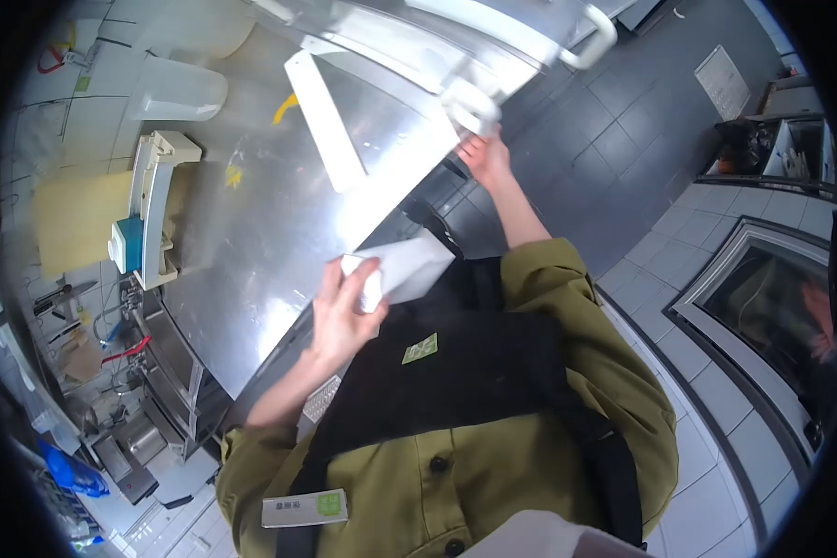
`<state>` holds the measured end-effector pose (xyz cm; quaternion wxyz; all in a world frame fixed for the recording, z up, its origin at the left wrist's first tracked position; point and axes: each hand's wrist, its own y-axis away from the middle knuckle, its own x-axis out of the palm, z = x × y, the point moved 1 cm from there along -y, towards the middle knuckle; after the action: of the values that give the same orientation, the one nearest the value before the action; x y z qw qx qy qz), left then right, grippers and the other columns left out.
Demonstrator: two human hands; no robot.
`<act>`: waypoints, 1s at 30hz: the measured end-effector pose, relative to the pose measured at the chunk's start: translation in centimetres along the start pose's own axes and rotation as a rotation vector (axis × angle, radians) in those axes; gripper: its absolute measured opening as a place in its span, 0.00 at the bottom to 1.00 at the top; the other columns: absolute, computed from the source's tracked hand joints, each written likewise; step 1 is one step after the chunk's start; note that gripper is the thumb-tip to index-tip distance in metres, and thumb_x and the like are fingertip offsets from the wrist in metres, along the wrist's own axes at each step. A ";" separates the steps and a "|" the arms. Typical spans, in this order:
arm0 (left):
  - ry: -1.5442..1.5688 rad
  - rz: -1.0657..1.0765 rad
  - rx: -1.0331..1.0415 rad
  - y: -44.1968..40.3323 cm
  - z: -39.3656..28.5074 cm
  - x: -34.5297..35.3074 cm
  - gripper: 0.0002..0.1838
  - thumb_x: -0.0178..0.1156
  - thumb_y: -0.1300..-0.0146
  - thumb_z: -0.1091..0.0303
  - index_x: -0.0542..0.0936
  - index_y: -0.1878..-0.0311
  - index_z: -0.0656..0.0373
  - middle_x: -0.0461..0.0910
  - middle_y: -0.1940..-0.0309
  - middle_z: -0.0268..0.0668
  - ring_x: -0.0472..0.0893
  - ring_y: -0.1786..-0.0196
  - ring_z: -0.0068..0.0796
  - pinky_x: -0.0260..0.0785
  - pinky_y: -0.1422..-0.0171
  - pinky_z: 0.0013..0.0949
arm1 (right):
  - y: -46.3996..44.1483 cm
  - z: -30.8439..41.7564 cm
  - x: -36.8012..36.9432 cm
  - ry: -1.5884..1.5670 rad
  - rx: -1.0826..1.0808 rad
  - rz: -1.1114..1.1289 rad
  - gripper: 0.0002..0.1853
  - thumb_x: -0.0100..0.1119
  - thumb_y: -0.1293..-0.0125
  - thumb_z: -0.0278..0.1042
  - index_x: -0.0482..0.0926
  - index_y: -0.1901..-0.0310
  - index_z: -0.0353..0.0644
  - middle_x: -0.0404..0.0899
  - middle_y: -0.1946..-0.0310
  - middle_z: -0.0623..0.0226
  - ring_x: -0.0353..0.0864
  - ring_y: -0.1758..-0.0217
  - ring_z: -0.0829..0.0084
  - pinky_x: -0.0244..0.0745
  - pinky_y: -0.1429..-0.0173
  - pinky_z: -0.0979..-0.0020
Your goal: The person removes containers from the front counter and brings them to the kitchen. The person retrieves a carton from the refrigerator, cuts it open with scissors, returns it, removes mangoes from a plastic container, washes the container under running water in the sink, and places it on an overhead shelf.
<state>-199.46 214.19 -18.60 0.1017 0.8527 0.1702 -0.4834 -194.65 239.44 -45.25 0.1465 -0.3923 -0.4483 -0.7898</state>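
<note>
My left hand (342,312) is closed around one end of a white box-shaped piece (409,265), held in front of my black apron near the table's front edge. Its far side is smeared, so its exact kind does not show. Farther out, at the edge of the steel table (242,223), my right hand (486,158) has its fingers stretched out just below a white loop handle (471,107). Whether the fingertips touch the handle I cannot tell. The handle belongs to a long white frame (391,56) on the table, and a flat white bar (327,121) slants beside it.
On the table's left stands a cream-coloured rack (158,200) beside a teal box (128,246). A white bin-like container (181,91) is by the wall. Sinks and steel pans (139,437) are at lower left. A dark-windowed door (763,298) is on the right.
</note>
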 end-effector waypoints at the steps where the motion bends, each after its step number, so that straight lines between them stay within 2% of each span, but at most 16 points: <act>1: -0.035 0.006 -0.020 0.1 -0.8 0.7 0.26 0.63 0.60 0.73 0.72 0.52 0.54 0.68 0.58 0.46 0.75 0.61 0.45 0.72 0.63 0.37 | 0.5 -0.1 0.1 0.042 -0.005 -0.005 0.29 0.29 0.35 0.57 0.63 0.51 0.36 0.72 0.56 0.56 0.72 0.51 0.63 0.66 0.47 0.62; 3: -0.102 -0.003 -0.042 0.0 -2.8 2.2 0.25 0.63 0.59 0.73 0.72 0.52 0.56 0.70 0.60 0.46 0.74 0.61 0.45 0.70 0.62 0.37 | 2.1 1.0 0.0 0.149 -0.018 0.003 0.28 0.30 0.34 0.56 0.66 0.53 0.37 0.73 0.57 0.58 0.73 0.53 0.65 0.67 0.48 0.63; 4: -0.097 0.032 -0.148 0.0 -4.2 2.8 0.24 0.62 0.57 0.74 0.71 0.52 0.58 0.71 0.62 0.46 0.72 0.59 0.44 0.65 0.56 0.38 | 3.2 1.5 -1.3 0.204 -0.023 0.009 0.28 0.30 0.34 0.56 0.67 0.54 0.36 0.72 0.55 0.57 0.73 0.53 0.66 0.66 0.47 0.63; 5: -0.105 0.028 -0.184 -0.2 -5.2 3.7 0.24 0.62 0.57 0.73 0.71 0.52 0.58 0.71 0.62 0.45 0.72 0.59 0.43 0.65 0.56 0.37 | 4.1 2.4 -3.3 0.232 -0.019 0.062 0.28 0.37 0.36 0.58 0.67 0.55 0.35 0.74 0.59 0.60 0.75 0.56 0.69 0.69 0.51 0.66; 8: -0.113 0.044 -0.242 -1.3 -8.3 6.2 0.24 0.62 0.55 0.70 0.70 0.51 0.58 0.71 0.62 0.44 0.73 0.61 0.39 0.65 0.56 0.35 | 8.4 6.5 -8.1 0.869 -0.189 -0.102 0.30 0.46 0.40 0.58 0.68 0.56 0.32 0.76 0.65 0.61 0.75 0.58 0.71 0.70 0.55 0.70; 9: -0.120 0.056 -0.247 -1.7 -9.3 6.9 0.24 0.62 0.55 0.69 0.70 0.51 0.58 0.71 0.62 0.43 0.73 0.61 0.38 0.65 0.56 0.34 | 10.2 8.9 -9.3 0.896 -0.255 -0.029 0.33 0.58 0.50 0.59 0.70 0.62 0.29 0.76 0.69 0.56 0.77 0.62 0.67 0.69 0.59 0.70; 10: -0.127 0.067 -0.253 -2.1 -10.2 7.5 0.24 0.62 0.55 0.69 0.70 0.51 0.58 0.71 0.61 0.43 0.73 0.61 0.37 0.65 0.56 0.34 | 12.2 10.8 -10.1 1.029 -0.369 -0.150 0.33 0.59 0.50 0.58 0.69 0.62 0.29 0.77 0.72 0.54 0.78 0.65 0.63 0.69 0.60 0.68; 15: -0.097 0.116 -0.251 -4.5 -13.5 10.2 0.24 0.62 0.54 0.69 0.70 0.51 0.56 0.71 0.61 0.41 0.72 0.61 0.33 0.64 0.56 0.31 | 18.0 20.0 -15.4 1.397 -0.263 -0.432 0.33 0.58 0.52 0.60 0.67 0.55 0.37 0.76 0.65 0.50 0.76 0.60 0.53 0.68 0.55 0.60; 16: -0.101 0.121 -0.245 -5.1 -13.8 10.8 0.23 0.62 0.55 0.69 0.70 0.52 0.57 0.71 0.61 0.42 0.72 0.59 0.36 0.65 0.55 0.33 | 19.1 21.7 -15.7 1.477 -0.237 -0.498 0.33 0.57 0.52 0.60 0.66 0.53 0.39 0.76 0.62 0.51 0.75 0.59 0.52 0.67 0.54 0.58; 18: -0.107 0.137 -0.226 -6.7 -13.7 12.3 0.23 0.63 0.56 0.70 0.71 0.53 0.57 0.72 0.61 0.45 0.73 0.56 0.44 0.66 0.52 0.38 | 20.2 24.1 -16.7 1.574 -0.442 -0.658 0.33 0.57 0.52 0.58 0.65 0.52 0.40 0.72 0.57 0.52 0.75 0.57 0.54 0.66 0.55 0.56; 19: -0.097 0.155 -0.226 -7.6 -13.8 13.3 0.22 0.63 0.56 0.69 0.72 0.54 0.57 0.72 0.60 0.46 0.73 0.56 0.44 0.66 0.52 0.38 | 20.8 25.3 -16.2 1.596 -0.419 -0.749 0.32 0.57 0.52 0.56 0.64 0.51 0.41 0.69 0.54 0.54 0.74 0.56 0.54 0.67 0.56 0.55; 20: -0.076 0.168 -0.224 -8.5 -13.4 14.7 0.22 0.63 0.56 0.69 0.72 0.55 0.57 0.72 0.61 0.46 0.74 0.58 0.44 0.67 0.53 0.37 | 20.7 25.9 -17.1 1.592 -0.526 -0.822 0.32 0.58 0.51 0.54 0.64 0.49 0.41 0.69 0.54 0.56 0.73 0.56 0.55 0.67 0.56 0.56; 22: -0.052 0.199 -0.230 -10.9 -12.2 18.2 0.21 0.63 0.56 0.68 0.72 0.56 0.57 0.73 0.62 0.47 0.74 0.59 0.44 0.67 0.54 0.38 | 20.1 27.3 -19.2 1.795 -0.949 -0.938 0.33 0.59 0.51 0.54 0.64 0.48 0.42 0.70 0.56 0.59 0.73 0.56 0.57 0.68 0.57 0.60; 25: 0.084 0.224 -0.312 -14.1 -6.7 26.1 0.22 0.63 0.55 0.64 0.70 0.55 0.56 0.72 0.63 0.49 0.74 0.58 0.46 0.66 0.54 0.39 | 20.1 30.9 -20.9 1.832 -1.020 -0.957 0.33 0.61 0.53 0.54 0.66 0.49 0.43 0.72 0.59 0.62 0.75 0.62 0.62 0.71 0.62 0.65; 28: 0.100 0.214 -0.476 -18.1 -1.1 34.3 0.25 0.63 0.56 0.59 0.68 0.54 0.55 0.72 0.62 0.51 0.73 0.57 0.49 0.64 0.52 0.41 | 20.0 34.3 -21.7 1.806 -0.956 -0.931 0.30 0.64 0.54 0.50 0.70 0.51 0.43 0.74 0.63 0.67 0.76 0.67 0.70 0.70 0.67 0.72; 30: 0.132 0.150 -0.569 -20.7 5.4 40.7 0.25 0.63 0.57 0.58 0.68 0.55 0.54 0.72 0.62 0.52 0.72 0.56 0.50 0.64 0.51 0.42 | 19.9 36.6 -22.4 1.716 -0.753 -0.939 0.29 0.67 0.55 0.43 0.70 0.51 0.42 0.75 0.63 0.73 0.75 0.71 0.77 0.69 0.70 0.75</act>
<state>-192.47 239.29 -56.52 0.3605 0.8297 0.2418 -0.3509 -150.62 255.84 -39.60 -0.0374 0.4928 -0.0260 -0.8690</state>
